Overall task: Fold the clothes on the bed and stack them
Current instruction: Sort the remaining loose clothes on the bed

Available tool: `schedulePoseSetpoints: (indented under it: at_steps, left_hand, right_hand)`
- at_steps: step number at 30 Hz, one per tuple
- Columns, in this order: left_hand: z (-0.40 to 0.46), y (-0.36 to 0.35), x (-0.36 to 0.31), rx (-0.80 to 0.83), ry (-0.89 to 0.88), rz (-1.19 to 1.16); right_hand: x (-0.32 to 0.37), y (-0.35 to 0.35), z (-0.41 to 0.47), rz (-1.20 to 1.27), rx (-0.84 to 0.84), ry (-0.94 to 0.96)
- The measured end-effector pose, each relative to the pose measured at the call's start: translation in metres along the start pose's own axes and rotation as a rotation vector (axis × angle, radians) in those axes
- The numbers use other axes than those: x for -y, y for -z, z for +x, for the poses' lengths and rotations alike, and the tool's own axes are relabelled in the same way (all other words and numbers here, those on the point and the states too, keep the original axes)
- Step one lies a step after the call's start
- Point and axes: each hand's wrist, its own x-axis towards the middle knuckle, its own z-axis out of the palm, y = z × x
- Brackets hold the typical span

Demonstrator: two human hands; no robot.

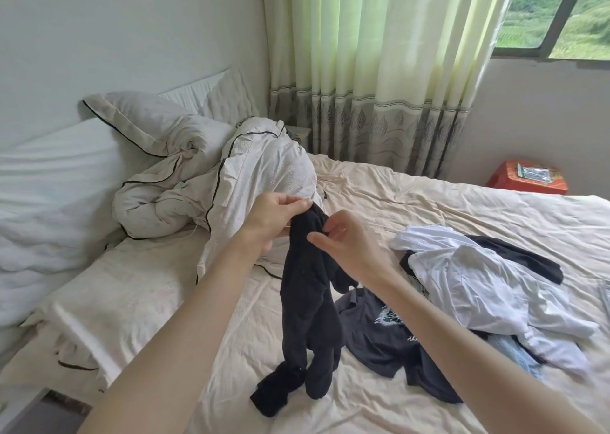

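1. While both arms reach out, left hand (275,217) pinches the top of a black garment (307,304), held above the bed (429,195).
2. Right hand (346,245) pinches the same garment's upper edge.
3. Garment hangs; its lower ends touch the sheet.
4. Unfolded clothes pile (468,288) lies just right; rumpled duvet (204,182) behind.

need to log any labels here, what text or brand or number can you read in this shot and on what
None can be read.
Dark grey T-shirt on the bed: a pale printed graphic with a few letters under it, crumpled and too blurred to read.
Red stool by the wall: a printed packet on top, too small to read.
Black garment held up in both hands: no label shows.
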Motion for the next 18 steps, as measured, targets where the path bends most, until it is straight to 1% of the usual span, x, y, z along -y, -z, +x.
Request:
schedulePoseSetpoints:
  at_steps: [2, 7, 9, 10, 12, 14, 16, 17, 18]
  left_hand:
    - [0.0, -0.002, 0.0, -0.047, 0.018, -0.084]
    - [0.001, -0.003, 0.002, -0.152, 0.025, -0.19]
    - [0.001, 0.001, 0.003, -0.183, 0.024, -0.201]
    - [0.002, 0.005, 0.005, -0.203, 0.025, -0.187]
    - [0.003, 0.013, 0.011, -0.251, 0.02, -0.106]
    - [0.003, 0.024, 0.02, -0.297, 0.006, 0.079]
    - [0.002, 0.033, 0.029, -0.312, 0.002, 0.368]
    - [0.001, 0.035, 0.032, -0.291, 0.011, 0.472]
    - [0.0, 0.036, 0.035, -0.244, 0.023, 0.528]
  right_hand:
    - [-0.009, -0.011, -0.014, -0.026, 0.059, -0.011]
    - [-0.035, -0.019, -0.029, -0.247, 0.189, -0.098]
    - [-0.037, -0.016, -0.027, -0.257, 0.211, -0.091]
    - [-0.037, -0.012, -0.026, -0.242, 0.19, -0.09]
    - [-0.035, 0.002, -0.02, -0.202, 0.075, -0.089]
    - [-0.031, 0.021, -0.01, -0.129, -0.035, -0.068]
    - [-0.023, 0.04, 0.003, -0.095, -0.042, -0.033]
    - [-0.018, 0.046, 0.009, -0.101, -0.012, -0.01]
    - [-0.013, 0.051, 0.015, -0.108, 0.024, 0.01]
